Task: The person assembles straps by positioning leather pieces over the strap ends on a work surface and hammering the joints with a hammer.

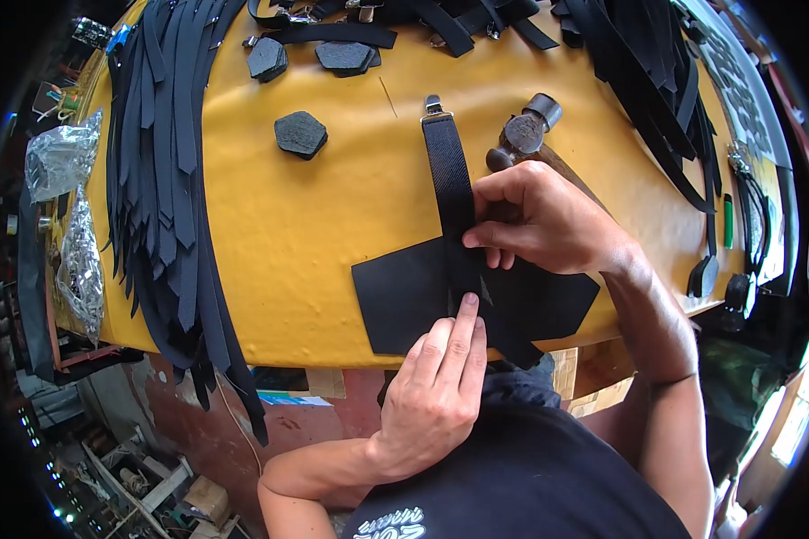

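A black elastic strap [447, 166] with a metal suspender clip [434, 107] at its far end runs toward me over a flat black sheet [395, 292] with angled corners. My right hand [548, 220] pinches the strap's right edge between thumb and fingers, just beyond the sheet. Below it, my left hand [436, 382] lies with fingers stretched out, the fingertips resting on the black material near the strap's lower part. Because everything there is black, I cannot tell where strap and sheet separate. A hammer [524, 134] lies beyond my right hand, its wooden handle partly hidden.
Long black strips [166, 135] hang over the left side of the yellow tabletop [261, 234]. More black straps [643, 99] lie at the right. Small stacks of black angular pieces [301, 135] sit farther back, near several clipped straps. A green object [727, 222] lies near the right edge.
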`<action>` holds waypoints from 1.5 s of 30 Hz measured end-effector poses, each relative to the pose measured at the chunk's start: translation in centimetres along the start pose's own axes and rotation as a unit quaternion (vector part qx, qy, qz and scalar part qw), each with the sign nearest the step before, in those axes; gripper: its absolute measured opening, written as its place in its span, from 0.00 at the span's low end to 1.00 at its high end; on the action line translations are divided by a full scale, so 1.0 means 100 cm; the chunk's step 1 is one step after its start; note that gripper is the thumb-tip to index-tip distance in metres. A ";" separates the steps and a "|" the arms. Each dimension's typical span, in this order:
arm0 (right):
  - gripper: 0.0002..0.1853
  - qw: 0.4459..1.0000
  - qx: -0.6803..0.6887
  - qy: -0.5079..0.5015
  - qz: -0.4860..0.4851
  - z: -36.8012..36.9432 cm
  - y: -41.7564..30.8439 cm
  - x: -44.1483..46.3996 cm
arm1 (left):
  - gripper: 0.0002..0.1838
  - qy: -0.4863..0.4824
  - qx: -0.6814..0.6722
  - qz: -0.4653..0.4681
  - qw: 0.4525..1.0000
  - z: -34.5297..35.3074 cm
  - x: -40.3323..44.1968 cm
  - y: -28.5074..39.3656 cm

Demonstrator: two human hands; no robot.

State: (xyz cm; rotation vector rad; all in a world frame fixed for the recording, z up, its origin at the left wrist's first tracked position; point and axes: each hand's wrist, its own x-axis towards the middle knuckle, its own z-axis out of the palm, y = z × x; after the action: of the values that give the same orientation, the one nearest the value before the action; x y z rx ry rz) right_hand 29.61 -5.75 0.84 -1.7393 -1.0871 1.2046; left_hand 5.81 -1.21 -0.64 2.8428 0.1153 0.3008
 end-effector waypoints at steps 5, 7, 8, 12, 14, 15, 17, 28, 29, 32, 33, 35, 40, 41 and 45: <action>0.06 1.000 -0.013 -0.001 -0.018 -0.001 -0.001 -0.001 | 0.20 -0.002 -0.010 -0.004 1.000 0.000 -0.002 0.001; 0.06 1.000 -0.019 -0.004 -0.014 -0.002 -0.003 -0.001 | 0.21 -0.005 -0.003 -0.001 1.000 -0.001 -0.002 0.001; 0.06 1.000 -0.021 -0.005 -0.012 -0.002 -0.003 -0.001 | 0.21 -0.006 -0.003 0.000 1.000 -0.001 -0.002 0.001; 0.07 1.000 -0.011 -0.007 -0.013 -0.003 -0.001 0.000 | 0.21 -0.007 -0.003 -0.001 1.000 -0.001 -0.002 0.002; 0.07 1.000 -0.013 -0.007 -0.014 -0.003 -0.002 0.000 | 0.21 -0.006 -0.002 0.000 1.000 -0.001 -0.002 0.002; 0.07 1.000 -0.016 -0.008 -0.015 -0.003 -0.002 0.000 | 0.21 -0.005 -0.001 0.001 1.000 0.000 -0.002 0.002; 0.08 1.000 -0.022 -0.012 -0.017 -0.003 -0.001 0.000 | 0.21 -0.003 -0.006 -0.003 1.000 0.000 -0.002 0.001; 0.07 1.000 -0.015 -0.015 -0.020 -0.003 0.002 0.000 | 0.21 -0.008 -0.015 -0.010 1.000 0.000 -0.001 0.001; 0.07 1.000 -0.016 -0.016 -0.020 -0.003 0.002 0.000 | 0.21 -0.007 -0.014 -0.009 1.000 0.000 -0.001 0.001; 0.07 0.999 -0.019 -0.015 -0.027 -0.002 0.003 0.000 | 0.21 -0.009 -0.013 -0.008 1.000 -0.001 -0.001 0.001; 0.08 0.999 -0.017 -0.014 -0.024 -0.002 0.002 0.000 | 0.21 -0.010 -0.012 -0.008 1.000 -0.001 -0.001 0.001; 0.08 1.000 -0.016 -0.015 -0.020 -0.002 0.001 0.000 | 0.21 -0.010 -0.010 -0.007 1.000 0.000 -0.001 0.001; 0.08 1.000 -0.009 -0.014 -0.014 -0.002 0.001 -0.001 | 0.20 -0.005 -0.012 -0.008 1.000 0.000 -0.001 0.001; 0.08 1.000 -0.008 -0.014 -0.014 -0.002 0.001 -0.001 | 0.20 -0.005 -0.012 -0.008 1.000 0.000 -0.001 0.001; 0.08 1.000 -0.013 -0.014 -0.016 -0.003 0.001 -0.001 | 0.21 -0.007 -0.011 -0.007 1.000 0.000 -0.001 0.000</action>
State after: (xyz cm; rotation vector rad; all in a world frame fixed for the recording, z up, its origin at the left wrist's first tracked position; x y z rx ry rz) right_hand 29.88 -5.86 0.88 -1.7227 -1.1489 1.2038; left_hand 5.72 -1.25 -0.63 2.8198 0.1274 0.2778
